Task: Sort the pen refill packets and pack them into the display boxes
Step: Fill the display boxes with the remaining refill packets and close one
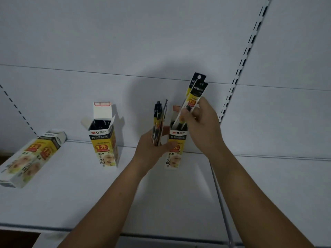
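Glossy printed packets [194, 97] — cardboard boxes [104, 145] — on a matt painted-metal shelf [71, 194].

Lower ends of the packets [158, 126] in the left hand [152, 149] hidden behind its fingers [167, 145]. Middle of the two raised packets [194, 97] covered by the right hand [202, 127]; bottoms lost inside the right display box [174, 158], itself partly masked by both hands. Contents of the middle display box [104, 145] too dark to make out. Small print on the lying box [30, 160] at the left blurred. Both forearms cut by the near edge.
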Demonstrator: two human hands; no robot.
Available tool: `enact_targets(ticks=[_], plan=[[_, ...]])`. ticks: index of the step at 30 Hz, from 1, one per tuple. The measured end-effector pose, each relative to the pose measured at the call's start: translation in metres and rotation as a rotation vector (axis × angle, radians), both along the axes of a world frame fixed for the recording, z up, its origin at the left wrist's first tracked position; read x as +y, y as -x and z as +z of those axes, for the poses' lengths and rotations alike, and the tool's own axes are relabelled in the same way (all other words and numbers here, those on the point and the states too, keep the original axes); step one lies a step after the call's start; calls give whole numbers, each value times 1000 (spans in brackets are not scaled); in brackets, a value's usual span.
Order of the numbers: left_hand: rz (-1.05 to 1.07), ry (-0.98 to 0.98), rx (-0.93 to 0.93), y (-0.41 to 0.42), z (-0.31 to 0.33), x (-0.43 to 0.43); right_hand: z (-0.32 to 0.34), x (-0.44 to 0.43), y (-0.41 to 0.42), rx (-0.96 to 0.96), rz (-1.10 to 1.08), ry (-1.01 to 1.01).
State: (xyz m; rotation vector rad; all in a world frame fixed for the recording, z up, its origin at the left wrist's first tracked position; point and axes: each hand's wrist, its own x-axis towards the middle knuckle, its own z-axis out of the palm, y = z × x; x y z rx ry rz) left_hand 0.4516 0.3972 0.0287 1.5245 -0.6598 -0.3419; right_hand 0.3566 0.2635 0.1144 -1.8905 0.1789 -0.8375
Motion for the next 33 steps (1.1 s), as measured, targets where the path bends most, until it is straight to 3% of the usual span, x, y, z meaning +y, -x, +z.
enact_targets(ticks=[4, 9, 13, 18, 21, 25, 28, 33], plan=[[-35, 23, -9, 0, 2, 2, -6, -3, 5, 116, -59, 128], [-58, 47, -2, -2, 5, 2, 8, -12, 9, 53, -108, 177], [-56, 40, -12, -1, 8, 3, 8, -13, 8, 136, -56, 281], [29, -13, -41, -2, 8, 7, -3, -10, 13, 95, -124, 272], [2, 35, 36, 0, 7, 18, -9, 0, 19, 33, -170, 222], [-135, 208, 206, 3, 16, 36, -13, 20, 25, 8, -104, 5], [-151, 192, 151, 5, 28, 44, -15, 33, 24, 78, -11, -206], [-141, 107, 9, 13, 41, 47, -14, 47, 16, 84, 51, -274]])
